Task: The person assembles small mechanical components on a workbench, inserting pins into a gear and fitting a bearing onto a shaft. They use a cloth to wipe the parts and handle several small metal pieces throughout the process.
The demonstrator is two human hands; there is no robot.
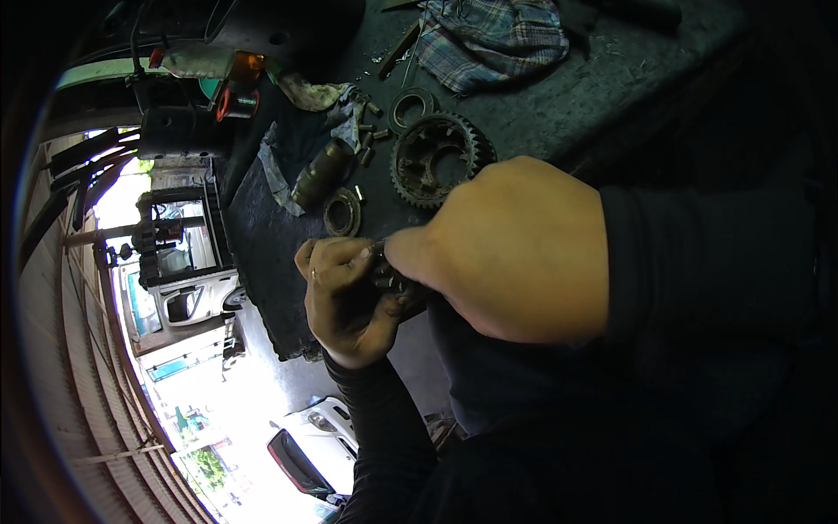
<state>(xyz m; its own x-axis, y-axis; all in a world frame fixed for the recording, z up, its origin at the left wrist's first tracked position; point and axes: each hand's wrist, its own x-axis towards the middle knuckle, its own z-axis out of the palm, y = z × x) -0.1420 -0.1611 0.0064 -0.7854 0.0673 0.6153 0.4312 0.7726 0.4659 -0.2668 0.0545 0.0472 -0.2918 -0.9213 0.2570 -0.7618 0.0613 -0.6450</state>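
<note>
My left hand (345,293) is curled with its fingertips and thumb around a small dark metal part (388,278), which has a few shiny spots. The fingers of my right hand (515,253) meet the same part from the other side; the back of that hand hides most of its grip. The part's exact kind is too dark to make out. Just beyond my right hand lies a toothed gear ring (403,188) with a ridged inner hub. A small bearing-like ring (342,212) rests close to my left fingers, and a larger ring (410,109) touches the gear's far side.
On the dark workbench (602,105) lie a brass-coloured cylinder (323,175), several short metal pins, a dirty rag (349,113) and a plaid cloth (493,44). A red spool (237,105) and a clear bottle (196,61) stand at the far left. Vehicles (314,445) show beyond the bench.
</note>
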